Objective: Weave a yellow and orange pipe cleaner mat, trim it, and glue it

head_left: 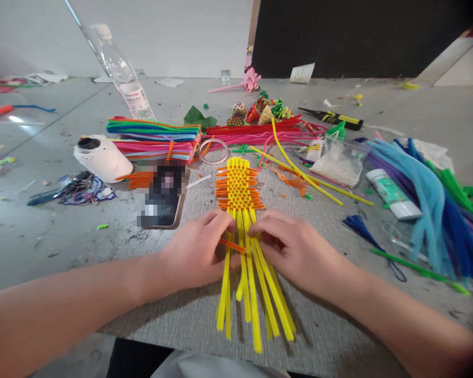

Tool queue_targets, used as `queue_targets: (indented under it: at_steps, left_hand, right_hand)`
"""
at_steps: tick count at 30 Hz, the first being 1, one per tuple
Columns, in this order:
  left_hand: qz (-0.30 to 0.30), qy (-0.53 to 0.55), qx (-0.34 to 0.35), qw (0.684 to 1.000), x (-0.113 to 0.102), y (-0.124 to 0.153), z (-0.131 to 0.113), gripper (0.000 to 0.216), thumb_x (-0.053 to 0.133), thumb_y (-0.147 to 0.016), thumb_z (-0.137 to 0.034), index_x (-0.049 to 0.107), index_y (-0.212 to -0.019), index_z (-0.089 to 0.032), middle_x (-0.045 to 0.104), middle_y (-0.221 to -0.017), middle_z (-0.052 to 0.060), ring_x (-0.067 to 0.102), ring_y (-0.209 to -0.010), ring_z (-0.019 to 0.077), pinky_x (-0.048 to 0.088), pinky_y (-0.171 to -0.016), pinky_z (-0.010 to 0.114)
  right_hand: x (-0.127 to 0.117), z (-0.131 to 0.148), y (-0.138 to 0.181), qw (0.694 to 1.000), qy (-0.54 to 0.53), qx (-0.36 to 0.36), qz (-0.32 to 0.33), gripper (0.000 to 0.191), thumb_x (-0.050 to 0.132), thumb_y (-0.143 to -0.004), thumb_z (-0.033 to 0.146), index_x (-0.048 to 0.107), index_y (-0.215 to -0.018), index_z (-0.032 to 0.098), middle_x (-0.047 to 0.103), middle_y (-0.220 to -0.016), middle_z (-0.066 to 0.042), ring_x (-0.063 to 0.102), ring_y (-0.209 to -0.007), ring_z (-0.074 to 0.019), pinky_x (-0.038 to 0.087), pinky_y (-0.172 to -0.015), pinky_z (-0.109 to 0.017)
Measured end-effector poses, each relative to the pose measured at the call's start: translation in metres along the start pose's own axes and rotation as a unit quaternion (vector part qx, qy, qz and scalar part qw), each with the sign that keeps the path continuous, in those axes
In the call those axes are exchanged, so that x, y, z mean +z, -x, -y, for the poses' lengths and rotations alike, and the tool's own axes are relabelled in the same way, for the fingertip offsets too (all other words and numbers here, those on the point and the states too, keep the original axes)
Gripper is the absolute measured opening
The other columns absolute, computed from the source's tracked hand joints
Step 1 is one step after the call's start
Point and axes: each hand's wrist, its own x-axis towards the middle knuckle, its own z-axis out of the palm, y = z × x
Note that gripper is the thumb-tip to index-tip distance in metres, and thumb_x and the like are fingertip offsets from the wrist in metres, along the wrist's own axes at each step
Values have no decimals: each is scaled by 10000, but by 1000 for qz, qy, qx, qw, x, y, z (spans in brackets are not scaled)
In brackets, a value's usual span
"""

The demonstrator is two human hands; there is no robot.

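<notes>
A woven piece [240,184] of yellow and orange pipe cleaners lies on the grey table. Its loose yellow pipe cleaners [253,310] fan out toward me. My left hand [193,249] is closed at their left side, and a short orange pipe cleaner [233,245] sticks out of its fingers across the yellow ones. On the other side, the bent fingers of my right hand [299,249] pinch at the yellow pipe cleaners just below the weave. Some of its fingertips are hidden.
A phone [163,197], a white roll [102,157] and bundled coloured pipe cleaners [153,131] lie left, with a bottle [128,89] behind. A tape ring [213,151] is near the weave. To the right are a bag of white beads [337,165], a tube [392,193] and blue pipe cleaners [413,194].
</notes>
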Motion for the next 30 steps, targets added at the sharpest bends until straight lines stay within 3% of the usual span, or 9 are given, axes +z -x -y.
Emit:
queue_targets:
  at_steps: [5, 9, 14, 19, 24, 30]
  left_hand:
    - [5, -4, -13, 1000, 0, -1, 0, 334, 713, -866, -461, 479, -941, -234, 613, -923, 20, 537, -652, 152, 381, -572, 277]
    - [10, -13, -9, 1000, 1, -1, 0, 320, 718, -868, -439, 482, -934, -233, 602, -919, 15, 532, -661, 154, 369, -582, 280]
    - [6, -20, 6, 1000, 2, -1, 1, 306, 716, -873, -422, 484, -935, -232, 589, -906, 10, 545, -682, 163, 374, -591, 285]
    - [6, -33, 5, 999, 1, -2, -1, 307, 669, -909, -477, 487, -939, -231, 596, -894, 16, 547, -665, 163, 382, -573, 284]
    - [15, -34, 10, 999, 2, -2, -2, 399, 647, -914, -597, 495, -950, -229, 622, -928, 34, 570, -673, 172, 389, -578, 295]
    - [23, -97, 1, 995, 4, -1, -5, 402, 635, -923, -603, 505, -973, -226, 624, -953, 47, 585, -672, 187, 344, -570, 302]
  right_hand:
    - [-3, -6, -1, 1000, 19, -14, 19, 274, 513, -957, 53, 729, -1026, 206, 678, -986, -50, 646, -878, -173, 463, -782, -293]
    - [-2, -6, 1, 999, 24, -9, 32, 181, 556, -999, 128, 720, -1024, 202, 660, -964, -42, 627, -845, -173, 451, -754, -293]
    - [1, -5, 1, 998, 42, -4, 48, 138, 628, -927, 99, 685, -1003, 198, 683, -984, -44, 634, -909, -194, 453, -787, -298]
    - [6, -1, -1, 997, 63, 8, 36, 228, 647, -881, 101, 642, -1085, 202, 705, -1000, -48, 621, -859, -190, 436, -747, -291]
    - [13, 6, 1, 992, 61, 111, -5, 316, 683, -827, 142, 591, -1121, 211, 710, -982, -31, 597, -748, -169, 372, -635, -283]
    - [11, 15, 3, 975, -11, 219, -17, 210, 757, -765, 173, 577, -858, 228, 686, -772, 33, 561, -641, -137, 397, -598, -279]
